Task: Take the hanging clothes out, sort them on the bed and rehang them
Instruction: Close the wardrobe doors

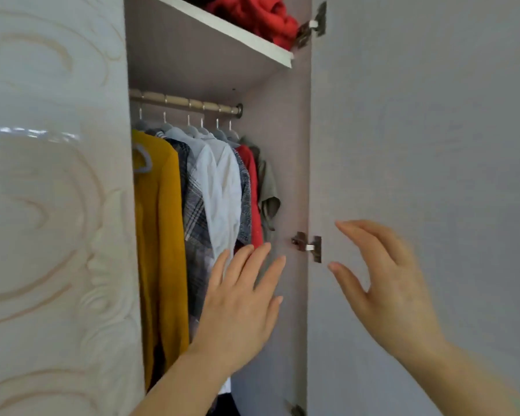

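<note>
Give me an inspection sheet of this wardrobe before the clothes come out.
Surface: bed not in view.
Job's things: yellow garment, plaid shirt, white shirt, red garment and olive garment hang on hangers from the rail.
Clutter: red fabric bundled on the shelf above.
Grips: left hand open, fingers straight, before the hanging clothes, contact unclear; right hand open, holding nothing, before the open door.
Cables: nothing seen.
Surroundings: glossy closed door at left; hinge on the open door.
</note>
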Tool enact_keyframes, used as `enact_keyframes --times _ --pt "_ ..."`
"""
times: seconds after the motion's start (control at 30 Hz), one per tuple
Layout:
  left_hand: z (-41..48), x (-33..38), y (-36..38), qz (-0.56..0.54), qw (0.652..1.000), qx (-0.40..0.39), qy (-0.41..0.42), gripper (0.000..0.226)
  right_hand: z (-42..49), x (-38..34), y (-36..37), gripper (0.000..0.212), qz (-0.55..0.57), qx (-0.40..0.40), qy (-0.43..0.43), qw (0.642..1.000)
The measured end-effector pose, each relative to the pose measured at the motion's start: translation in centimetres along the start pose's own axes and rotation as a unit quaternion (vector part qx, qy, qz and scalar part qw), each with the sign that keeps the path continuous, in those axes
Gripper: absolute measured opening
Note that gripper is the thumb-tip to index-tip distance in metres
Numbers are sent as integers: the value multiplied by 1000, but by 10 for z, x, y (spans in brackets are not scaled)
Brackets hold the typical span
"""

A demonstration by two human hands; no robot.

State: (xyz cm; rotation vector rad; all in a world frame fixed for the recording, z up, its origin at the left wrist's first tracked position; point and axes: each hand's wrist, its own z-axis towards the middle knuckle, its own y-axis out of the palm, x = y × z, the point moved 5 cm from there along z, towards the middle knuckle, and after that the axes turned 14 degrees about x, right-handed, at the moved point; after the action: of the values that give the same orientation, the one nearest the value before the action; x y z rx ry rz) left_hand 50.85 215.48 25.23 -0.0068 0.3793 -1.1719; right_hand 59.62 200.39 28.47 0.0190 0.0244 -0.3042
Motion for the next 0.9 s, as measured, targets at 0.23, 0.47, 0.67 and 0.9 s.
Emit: enact_keyframes --times 0.23,0.47,0.67,0.9 --pt "54 131 35 -134 990 28 18 46 -22 85 -111 41 -140 17 -5 990" --pt "116 243 25 -184 974 123 47 43 -38 166 -196 38 -144 61 4 988" --pt "195 322 36 -95 979 129 125 43 -49 229 -218 40 -139 24 17 990" --pt "227 327 71 141 976 -23 167 39 -52 269 -216 41 -91 21 38 995"
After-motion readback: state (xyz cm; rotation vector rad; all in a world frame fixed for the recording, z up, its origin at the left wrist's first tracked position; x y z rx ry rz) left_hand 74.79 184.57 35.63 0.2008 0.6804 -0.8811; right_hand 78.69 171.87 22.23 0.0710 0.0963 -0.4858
